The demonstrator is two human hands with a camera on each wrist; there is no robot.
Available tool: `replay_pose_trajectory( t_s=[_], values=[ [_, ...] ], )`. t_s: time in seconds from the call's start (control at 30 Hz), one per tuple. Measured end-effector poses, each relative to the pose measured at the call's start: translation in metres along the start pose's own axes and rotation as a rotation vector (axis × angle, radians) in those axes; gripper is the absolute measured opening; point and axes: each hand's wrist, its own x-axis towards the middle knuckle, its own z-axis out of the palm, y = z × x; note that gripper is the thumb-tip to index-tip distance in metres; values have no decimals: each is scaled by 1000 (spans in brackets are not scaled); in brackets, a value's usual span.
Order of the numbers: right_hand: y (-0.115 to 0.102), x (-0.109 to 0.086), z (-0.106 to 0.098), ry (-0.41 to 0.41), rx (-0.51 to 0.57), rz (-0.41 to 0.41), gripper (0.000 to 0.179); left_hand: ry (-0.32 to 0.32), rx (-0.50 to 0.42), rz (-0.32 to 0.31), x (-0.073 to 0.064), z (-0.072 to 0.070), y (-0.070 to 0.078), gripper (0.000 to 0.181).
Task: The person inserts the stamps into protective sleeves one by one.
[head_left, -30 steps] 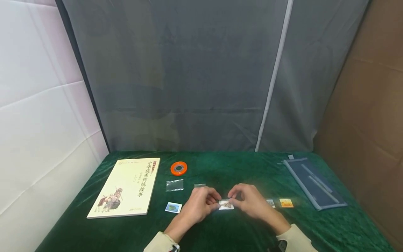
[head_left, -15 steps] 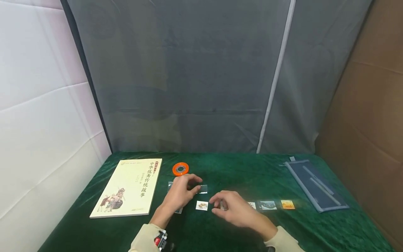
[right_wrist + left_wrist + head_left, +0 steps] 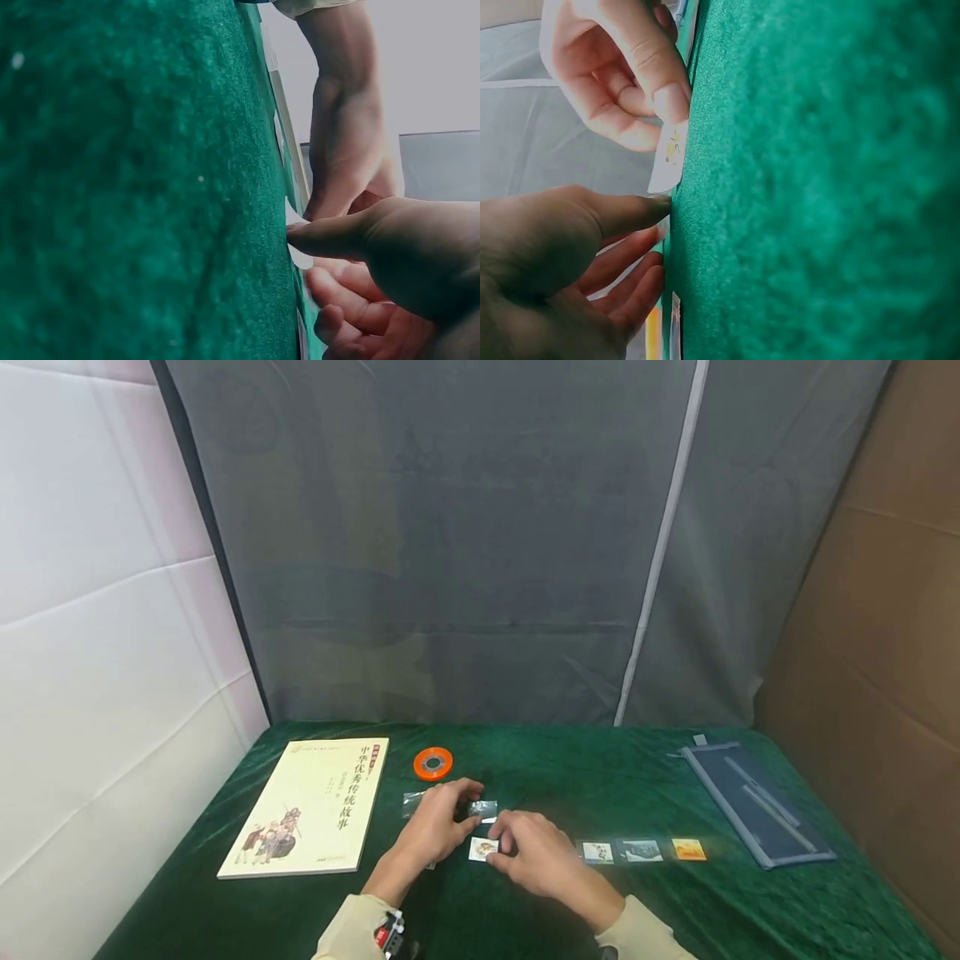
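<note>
A small white stamp [image 3: 483, 849] with a printed picture lies on the green cloth in front of me. My right hand [image 3: 536, 856] pinches its right edge between thumb and fingers, which the left wrist view also shows on the stamp [image 3: 673, 154]. Just beyond is a small clear plastic sleeve [image 3: 486, 811]. My left hand [image 3: 433, 820] hovers low beside that sleeve, thumb and fingers apart; its thumb [image 3: 641, 212] is close to the stamp's near end. Under the left wrist, only a corner of another stamp [image 3: 430, 866] shows.
To the right lie several stamps in a row: a white one [image 3: 597, 852], a grey one [image 3: 641, 851] and an orange one [image 3: 689, 849]. A clear sleeve [image 3: 412, 803], orange tape roll [image 3: 432, 764] and book [image 3: 307, 806] are left; a zip pouch [image 3: 757, 806] is far right.
The left hand has gone from the stamp at the middle leftward to the sleeve. My right hand has moved left and taken hold of the white stamp's edge, uncovering stamps on the right.
</note>
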Motion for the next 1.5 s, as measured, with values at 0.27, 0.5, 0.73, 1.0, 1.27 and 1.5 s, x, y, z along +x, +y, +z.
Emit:
replay_pose_trajectory(
  t_s=[0.27,0.5,0.73,1.0,1.27,1.5],
  values=[
    [10,-4,-13,-27,201,-40,11,57,-39,7,0,2,-1,39],
    [32,-17,-32,-29,338,-14,11,32,-161,16,2,4,0,29],
    [54,-31,-38,-11,512,24,15,-85,-469,-83,-5,21,22,16],
    [67,-44,-38,96,634,-33,14,-123,-904,-196,-21,38,47,39],
    [67,-47,-32,87,719,-32,12,-102,-989,-239,-33,45,41,34],
    [74,-48,-24,102,824,-6,15,-113,-956,-248,-35,48,37,35]
  ],
)
